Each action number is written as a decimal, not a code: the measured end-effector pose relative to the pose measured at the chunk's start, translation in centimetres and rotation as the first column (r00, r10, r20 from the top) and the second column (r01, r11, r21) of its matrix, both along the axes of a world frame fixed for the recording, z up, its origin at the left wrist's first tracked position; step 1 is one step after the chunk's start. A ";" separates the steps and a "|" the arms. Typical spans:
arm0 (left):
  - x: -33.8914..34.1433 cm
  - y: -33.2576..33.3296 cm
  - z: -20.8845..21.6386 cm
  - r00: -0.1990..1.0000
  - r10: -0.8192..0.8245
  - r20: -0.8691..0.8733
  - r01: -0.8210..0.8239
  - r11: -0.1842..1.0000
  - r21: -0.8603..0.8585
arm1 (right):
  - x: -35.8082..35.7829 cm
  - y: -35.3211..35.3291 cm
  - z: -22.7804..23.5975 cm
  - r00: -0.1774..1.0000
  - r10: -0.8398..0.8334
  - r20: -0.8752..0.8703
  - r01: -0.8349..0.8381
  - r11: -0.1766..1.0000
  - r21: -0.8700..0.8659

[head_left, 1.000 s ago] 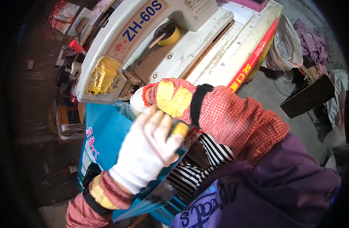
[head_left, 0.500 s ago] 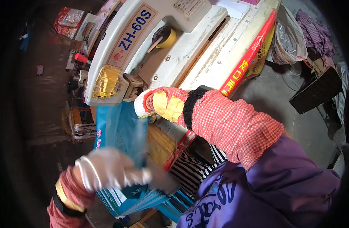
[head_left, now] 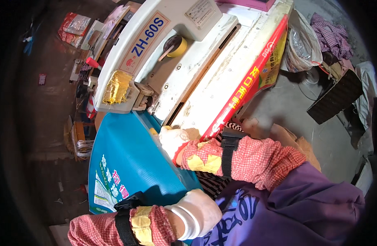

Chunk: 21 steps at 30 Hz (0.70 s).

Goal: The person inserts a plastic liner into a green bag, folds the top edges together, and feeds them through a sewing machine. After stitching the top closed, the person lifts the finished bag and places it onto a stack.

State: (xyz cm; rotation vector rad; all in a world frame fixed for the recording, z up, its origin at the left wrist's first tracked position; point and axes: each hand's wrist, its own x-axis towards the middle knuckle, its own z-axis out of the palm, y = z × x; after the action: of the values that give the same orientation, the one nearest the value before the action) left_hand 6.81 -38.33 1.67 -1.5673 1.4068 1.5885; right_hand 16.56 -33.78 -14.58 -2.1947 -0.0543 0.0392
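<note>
A blue printed plastic sack [head_left: 145, 164] lies bent in a smooth curve, its far end under the head of a white sewing machine [head_left: 151, 45]. My right hand [head_left: 173, 140], in a white glove, is closed on the sack's right edge, just short of the presser foot [head_left: 149, 104]. My left hand [head_left: 198, 211], gloved in white too, is closed at the sack's near end, close to my body. Its fingertips are mostly hidden. Checked red sleeves with black straps cover both forearms.
A yellow tape roll [head_left: 176, 46] rests on the machine bed. Red and yellow sheeting [head_left: 254, 78] wraps the worktable's near edge. To the right stand a white bag [head_left: 303, 45] of plastic scraps and a dark board [head_left: 336, 96]. Bundled white threads [head_left: 85, 146] hang at left.
My left hand has swung from the lower left toward my body at the sack's near end. My right hand has drawn back from the machine head. The sack now lies smooth and spread out.
</note>
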 end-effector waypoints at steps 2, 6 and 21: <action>0.3 -0.1 0.6 0.997 0.071 -0.007 -0.071 0.997 0.024 | 0.2 0.8 -2.3 0.996 -0.064 0.063 0.064 0.998 0.006; 2.8 -0.9 0.7 0.993 -0.015 0.116 -0.007 0.982 0.188 | 3.3 2.0 -4.0 0.985 -0.002 0.173 0.021 0.994 -0.105; 3.9 6.4 9.2 0.688 -0.348 0.637 0.069 0.905 0.420 | 4.4 5.5 -4.5 0.931 0.020 0.364 0.110 0.936 -0.334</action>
State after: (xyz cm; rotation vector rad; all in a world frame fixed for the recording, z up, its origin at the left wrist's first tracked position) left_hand 10.71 -31.95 10.84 -1.4694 0.7660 0.8698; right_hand 21.00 -28.32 -19.06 -2.5332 -0.2189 -0.4156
